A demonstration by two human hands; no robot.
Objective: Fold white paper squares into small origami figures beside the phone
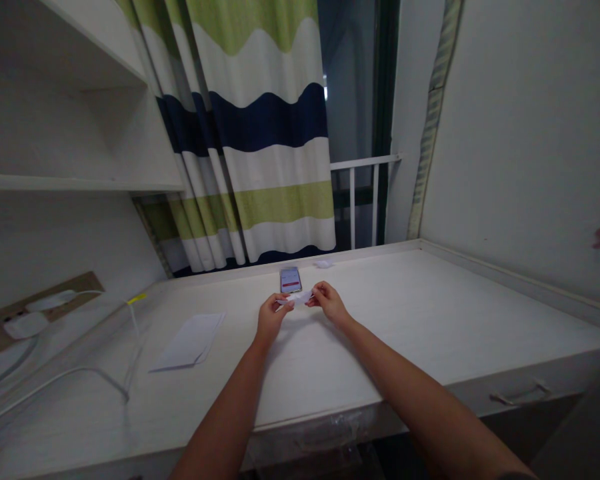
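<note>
My left hand (273, 319) and my right hand (329, 302) hold a small folded piece of white paper (297, 298) between their fingertips, pinching it from either side above the white desk (380, 320). Just beyond the paper, a smartphone (290, 280) lies with its lit screen up, showing a red bar. Its near end is partly hidden behind my hands and the paper. A flat stack of white paper or an envelope (190, 341) lies to the left of my left hand. A small white scrap (323, 264) rests near the desk's far edge.
White cables (65, 380) run across the desk's left side from white plugs (26, 325) on a wall socket panel. A striped curtain (260, 133) hangs behind the desk. Shelves stand at upper left, a wall at right, and a drawer handle (520, 393) below the right front edge.
</note>
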